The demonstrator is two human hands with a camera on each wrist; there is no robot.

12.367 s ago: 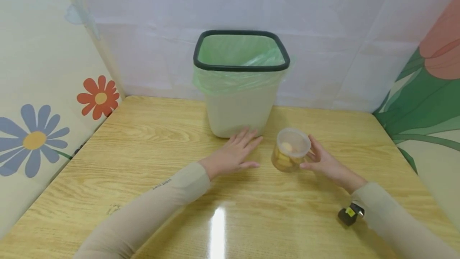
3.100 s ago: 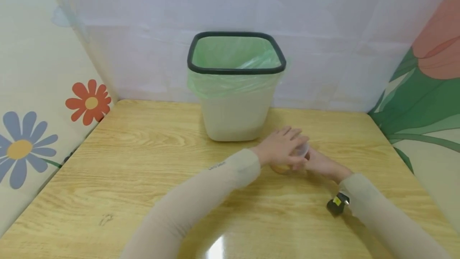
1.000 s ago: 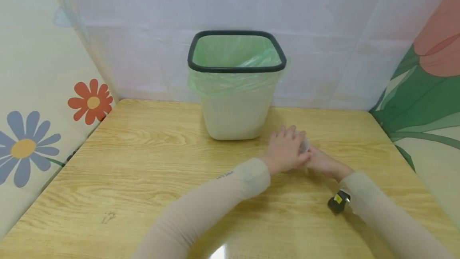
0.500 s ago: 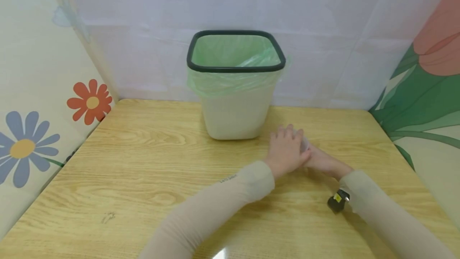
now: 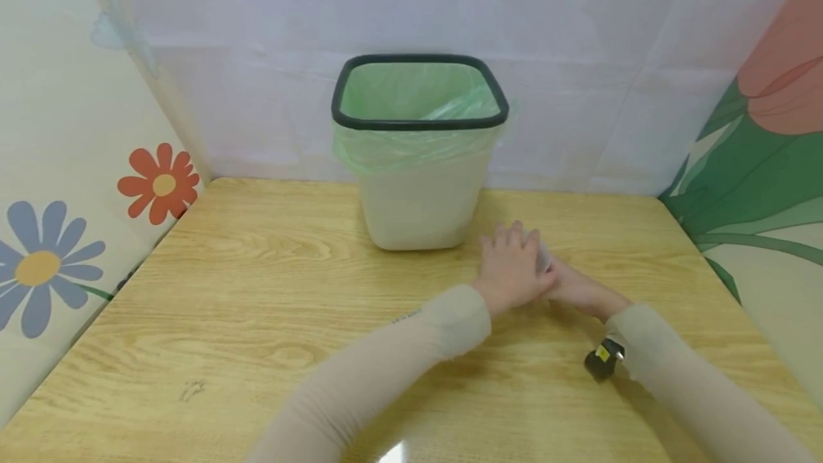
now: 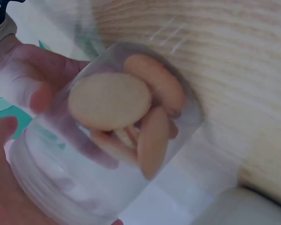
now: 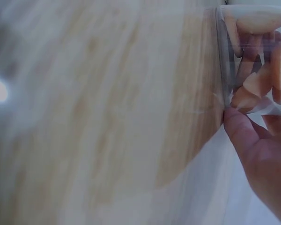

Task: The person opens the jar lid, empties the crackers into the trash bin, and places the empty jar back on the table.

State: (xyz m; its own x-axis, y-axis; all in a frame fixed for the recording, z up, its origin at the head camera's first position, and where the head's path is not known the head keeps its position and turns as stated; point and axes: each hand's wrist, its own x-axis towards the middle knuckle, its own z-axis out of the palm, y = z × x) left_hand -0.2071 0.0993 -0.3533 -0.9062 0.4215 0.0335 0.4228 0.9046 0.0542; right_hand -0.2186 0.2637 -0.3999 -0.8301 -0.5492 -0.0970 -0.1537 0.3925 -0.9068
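A clear plastic jar (image 6: 61, 140) stands on the wooden table to the right of the bin, mostly covered by both hands in the head view. Inside it lie several pale brown biscuits (image 6: 110, 101), round and oval. From above, my left hand (image 5: 512, 269) grips the jar's lid (image 5: 544, 259), fingers spread over its top and bent at the rim. Low on the jar's right side, my right hand (image 5: 574, 287) holds it, with the thumb against the wall near the base in the right wrist view.
A light waste bin (image 5: 418, 206) with a black rim stands behind the hands, lined with a green plastic bag (image 5: 405, 152). A black wrist camera (image 5: 603, 359) hangs under the right sleeve. Flower-printed side panels and a pale back cloth (image 5: 591, 56) border the table (image 5: 257, 291).
From lying open beside the jar 12.4 s ago, my left hand moved onto the lid. Since 3.1 s ago it has turned counterclockwise; the last half second shows little movement. The right hand keeps its hold.
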